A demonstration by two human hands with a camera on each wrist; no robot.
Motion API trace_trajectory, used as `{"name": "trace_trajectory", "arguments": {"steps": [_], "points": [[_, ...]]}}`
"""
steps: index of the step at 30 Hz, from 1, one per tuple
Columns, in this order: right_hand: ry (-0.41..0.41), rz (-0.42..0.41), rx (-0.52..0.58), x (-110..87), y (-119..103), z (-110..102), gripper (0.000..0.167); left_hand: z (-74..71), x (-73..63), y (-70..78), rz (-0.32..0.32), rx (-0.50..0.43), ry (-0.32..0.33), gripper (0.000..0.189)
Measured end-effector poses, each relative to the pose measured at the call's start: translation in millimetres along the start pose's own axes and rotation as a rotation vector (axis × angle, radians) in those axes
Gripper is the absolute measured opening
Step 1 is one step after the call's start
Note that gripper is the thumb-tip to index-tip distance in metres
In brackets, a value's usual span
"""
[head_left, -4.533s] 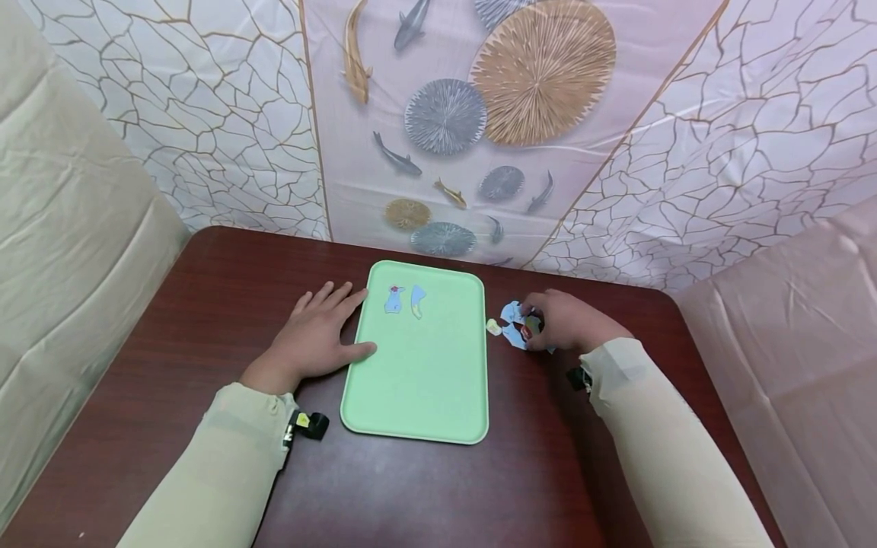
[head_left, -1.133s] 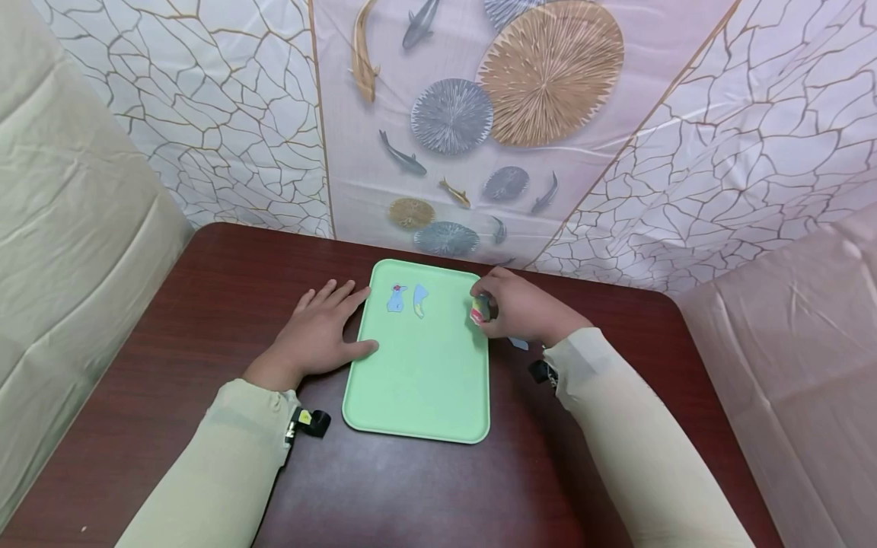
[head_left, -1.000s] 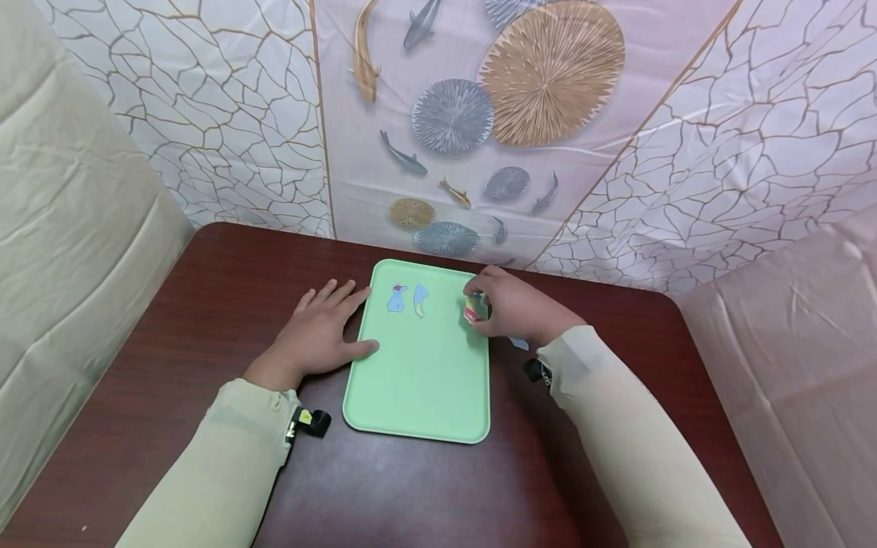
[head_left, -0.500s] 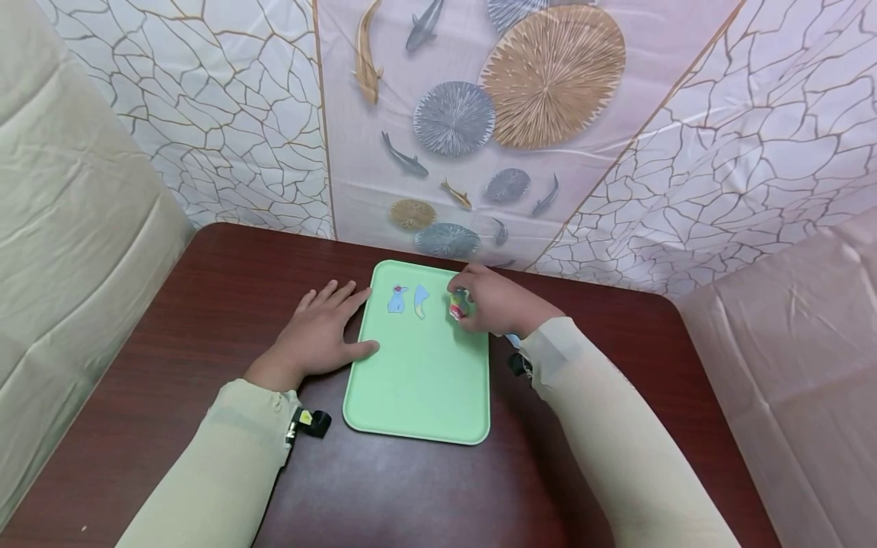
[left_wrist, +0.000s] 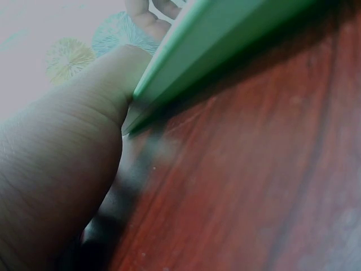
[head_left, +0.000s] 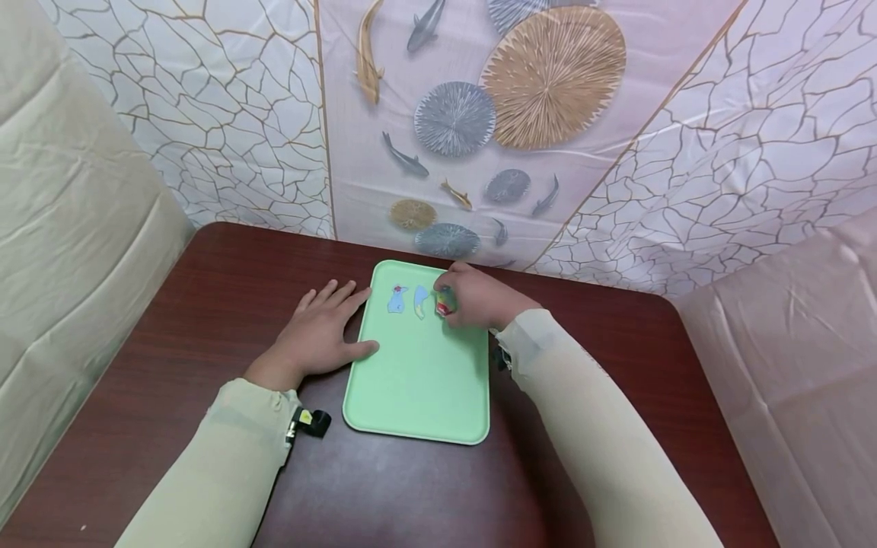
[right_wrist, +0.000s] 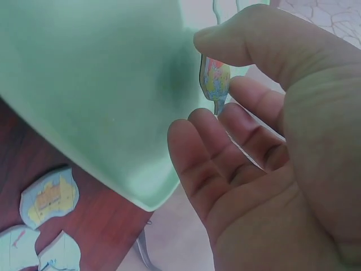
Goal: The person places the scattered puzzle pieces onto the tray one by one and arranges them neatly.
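A light green tray (head_left: 418, 380) lies on the dark wooden table. My left hand (head_left: 308, 339) rests at its left edge, fingers spread, with the thumb over the rim. Over the tray's upper part, my right hand (head_left: 479, 297) pinches a flat puzzle piece (right_wrist: 216, 79) coloured red, yellow and green between thumb and fingers. Just left of it on the tray lie a narrow blue-and-yellow piece (head_left: 421, 302) and a blue piece with a red mark (head_left: 397, 299). In the left wrist view, the left thumb (left_wrist: 84, 107) meets the tray's side.
Several more puzzle pieces lie on the table right of the tray, hidden by the right arm in the head view. The right wrist view shows a yellow-and-brown piece (right_wrist: 51, 197) and a pale piece (right_wrist: 17, 248). A patterned cloth (head_left: 452, 205) hangs behind the table (head_left: 411, 495).
My right hand has picked up the coloured piece from beside the tray and moved left over the tray, close to the two pieces there. The left hand stays in place.
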State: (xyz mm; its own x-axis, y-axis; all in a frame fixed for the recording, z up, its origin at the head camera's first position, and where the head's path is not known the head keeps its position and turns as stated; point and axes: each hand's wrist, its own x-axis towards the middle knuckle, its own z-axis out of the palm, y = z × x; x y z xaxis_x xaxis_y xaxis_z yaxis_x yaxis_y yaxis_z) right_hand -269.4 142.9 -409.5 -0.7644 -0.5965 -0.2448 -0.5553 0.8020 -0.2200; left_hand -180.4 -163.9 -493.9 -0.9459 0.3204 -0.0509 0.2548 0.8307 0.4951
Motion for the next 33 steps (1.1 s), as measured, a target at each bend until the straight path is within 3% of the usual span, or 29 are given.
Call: {"name": "trace_trajectory", "arguments": {"steps": [7, 20, 33], "points": [[-0.032, 0.0, -0.029, 7.4, 0.5, 2.5, 0.044, 0.0, 1.0, -0.6, 0.004, 0.005, 0.0, 0.102], [-0.04, 0.014, -0.01, 10.7, 2.9, 5.5, 0.057, -1.0, -0.2, 0.6, 0.0, 0.002, -0.004, 0.102], [-0.03, 0.017, 0.024, -2.5, 2.1, 3.9, 0.068, -4.3, -1.2, 0.9, -0.002, -0.002, -0.007, 0.102]]}}
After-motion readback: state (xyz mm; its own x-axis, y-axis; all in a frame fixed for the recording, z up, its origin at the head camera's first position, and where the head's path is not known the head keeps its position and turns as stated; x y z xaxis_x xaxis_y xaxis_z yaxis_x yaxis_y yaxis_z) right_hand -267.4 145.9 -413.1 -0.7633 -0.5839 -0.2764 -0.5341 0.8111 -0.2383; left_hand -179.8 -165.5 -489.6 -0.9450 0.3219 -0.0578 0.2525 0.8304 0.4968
